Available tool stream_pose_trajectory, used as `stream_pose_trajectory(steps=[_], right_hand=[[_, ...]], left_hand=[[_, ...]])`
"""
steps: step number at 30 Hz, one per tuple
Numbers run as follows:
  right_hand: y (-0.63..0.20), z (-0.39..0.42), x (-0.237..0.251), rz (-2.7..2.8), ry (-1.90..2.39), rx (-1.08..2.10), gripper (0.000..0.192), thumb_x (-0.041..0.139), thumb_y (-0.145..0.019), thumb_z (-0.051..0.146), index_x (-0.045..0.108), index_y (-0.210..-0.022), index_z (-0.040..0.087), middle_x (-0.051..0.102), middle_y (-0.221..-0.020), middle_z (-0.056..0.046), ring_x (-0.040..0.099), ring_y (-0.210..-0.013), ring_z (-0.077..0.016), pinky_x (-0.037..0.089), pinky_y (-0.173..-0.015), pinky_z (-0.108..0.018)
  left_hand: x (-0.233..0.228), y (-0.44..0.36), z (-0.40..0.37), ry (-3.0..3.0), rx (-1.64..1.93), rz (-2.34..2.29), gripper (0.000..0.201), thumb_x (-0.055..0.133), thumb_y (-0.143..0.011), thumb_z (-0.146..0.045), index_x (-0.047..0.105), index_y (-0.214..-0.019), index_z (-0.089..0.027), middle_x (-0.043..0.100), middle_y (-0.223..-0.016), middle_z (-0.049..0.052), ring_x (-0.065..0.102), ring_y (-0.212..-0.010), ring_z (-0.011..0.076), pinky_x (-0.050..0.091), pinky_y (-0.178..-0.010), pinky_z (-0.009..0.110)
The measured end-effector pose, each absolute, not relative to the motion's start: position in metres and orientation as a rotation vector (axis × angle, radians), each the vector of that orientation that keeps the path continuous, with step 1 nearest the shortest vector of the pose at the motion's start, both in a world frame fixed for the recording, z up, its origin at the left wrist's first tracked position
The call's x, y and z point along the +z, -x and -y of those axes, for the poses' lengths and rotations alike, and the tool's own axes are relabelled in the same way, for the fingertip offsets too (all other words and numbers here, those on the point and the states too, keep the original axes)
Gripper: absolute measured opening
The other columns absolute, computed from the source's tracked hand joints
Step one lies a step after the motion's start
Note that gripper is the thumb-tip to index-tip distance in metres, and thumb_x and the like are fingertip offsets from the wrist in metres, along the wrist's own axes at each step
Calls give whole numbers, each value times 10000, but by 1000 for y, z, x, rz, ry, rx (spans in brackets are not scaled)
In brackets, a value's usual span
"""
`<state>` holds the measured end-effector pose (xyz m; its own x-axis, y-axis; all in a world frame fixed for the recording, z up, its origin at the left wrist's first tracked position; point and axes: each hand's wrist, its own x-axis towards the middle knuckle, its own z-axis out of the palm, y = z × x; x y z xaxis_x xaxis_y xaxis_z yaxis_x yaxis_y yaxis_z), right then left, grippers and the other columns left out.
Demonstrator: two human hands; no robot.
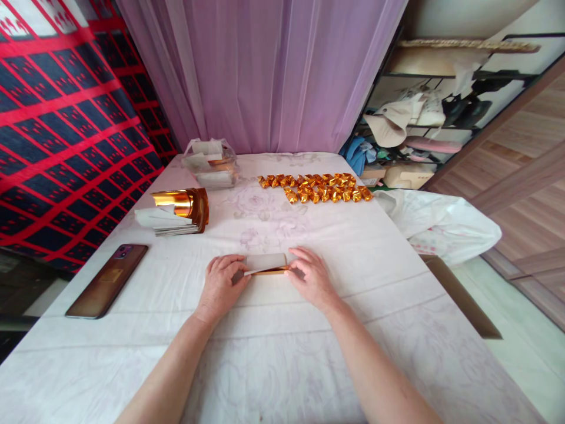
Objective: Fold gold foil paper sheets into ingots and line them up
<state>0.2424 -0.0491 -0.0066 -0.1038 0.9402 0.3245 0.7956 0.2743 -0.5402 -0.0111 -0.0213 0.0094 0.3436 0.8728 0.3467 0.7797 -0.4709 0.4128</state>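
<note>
Both of my hands hold a small sheet of foil paper (265, 262) low over the tablecloth, its pale back side up and an orange-gold edge showing underneath. The sheet is partly folded or curled over. My left hand (224, 277) grips its left end between thumb and fingers. At the right end, my right hand (310, 277) pinches it the same way. Beyond them, two rows of folded gold foil pieces (326, 188) lie at the back right. A stack of gold foil sheets (176, 212) with pale backs sits at the left.
A brown phone (108, 281) lies near the left edge of the table (273, 365). Behind the stack is a clear plastic bag (209, 164) of papers. A white plastic bag (450, 227) and shelves with shoes and a cap (388, 123) stand right of the table.
</note>
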Motion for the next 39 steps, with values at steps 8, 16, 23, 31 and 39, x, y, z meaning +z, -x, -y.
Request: stream_pose_trajectory(steps=[8, 16, 23, 31, 39], right_hand=[[-240, 54, 6, 1842, 1387, 347, 147, 553, -873, 299, 674, -829, 228, 684, -1229, -91, 548, -1258, -247, 418, -1050, -438], [-226, 64, 16, 1675, 1403, 509, 167, 508, -896, 334, 622, -840, 225, 724, -782, -31, 692, -765, -177, 520, -729, -271], [-220, 67, 21, 1510, 1423, 622, 207, 506, -881, 369, 591, -772, 215, 633, -626, 16, 597, -571, -122, 455, -547, -198], [-220, 62, 9, 1653, 1666, 417, 195, 514, -870, 356, 635, -796, 222, 683, -629, -4, 618, -563, -137, 394, -549, -217], [-220, 55, 2, 1783, 1752, 201, 153, 528, -878, 298, 653, -832, 224, 717, -660, 1, 644, -582, -150, 361, -574, -243]], left_hand=[[8, 14, 23, -2330, 996, -1303, 78, 566, -864, -255, 640, -882, -237, 733, -1052, 59, 621, -1081, 236, 490, -949, 427], [15, 12, 35, -2101, 1123, -1287, 152, 521, -917, -345, 608, -907, -220, 691, -832, 26, 658, -800, 171, 524, -816, 328], [20, 3, 45, -1737, 1089, -1208, 209, 515, -916, -400, 566, -984, -208, 638, -714, -27, 605, -629, 115, 490, -602, 217], [15, 4, 45, -2033, 898, -1550, 445, 527, -913, -348, 480, -1342, -239, 702, -799, -33, 643, -625, 133, 496, -610, 245], [22, 1, 46, -2587, 954, -1253, 216, 498, -961, -254, 683, -1067, -217, 696, -1033, 73, 639, -967, 214, 523, -869, 382]])
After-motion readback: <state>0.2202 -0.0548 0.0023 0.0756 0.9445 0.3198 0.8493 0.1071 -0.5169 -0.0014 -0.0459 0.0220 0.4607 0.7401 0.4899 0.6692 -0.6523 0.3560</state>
